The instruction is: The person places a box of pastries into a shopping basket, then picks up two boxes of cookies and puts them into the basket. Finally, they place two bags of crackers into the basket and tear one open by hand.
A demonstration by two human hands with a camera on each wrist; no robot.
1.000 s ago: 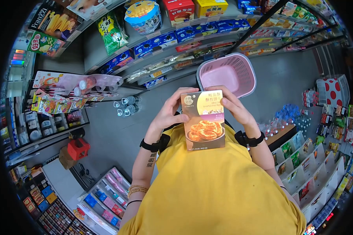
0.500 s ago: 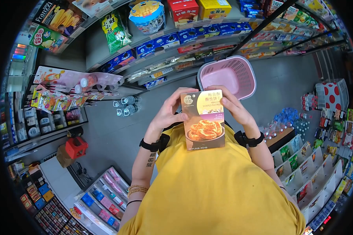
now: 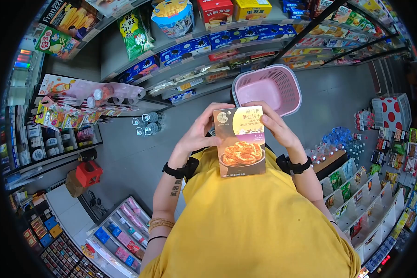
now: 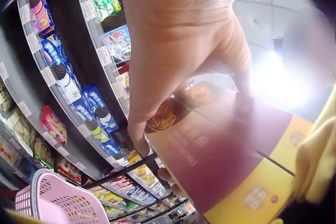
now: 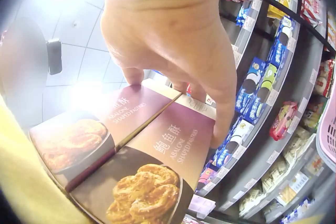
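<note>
A pastry box (image 3: 242,143) with a bowl of golden pastries on its front stands upright against the yellow shirt in the head view. My left hand (image 3: 200,131) grips its left side, thumb on the front edge. On the upper right side my right hand (image 3: 278,127) holds it, fingertips over the edge. The left wrist view shows the left hand (image 4: 184,35) spanning the box's purple and yellow sides (image 4: 210,166). In the right wrist view the right hand (image 5: 170,40) clasps the box top (image 5: 173,140), where a seam divides two printed faces.
A pink basket (image 3: 291,95) stands on the floor just beyond the hands. Snack shelves (image 3: 190,58) curve across the front, with hanging packets (image 3: 69,118) at left. Bottles (image 3: 149,123) stand on the floor at left, and a divided rack (image 3: 356,208) is at right.
The left forearm has shifted very slightly to the left, and the surroundings have moved a little in the head view. Both hands keep their hold on the box.
</note>
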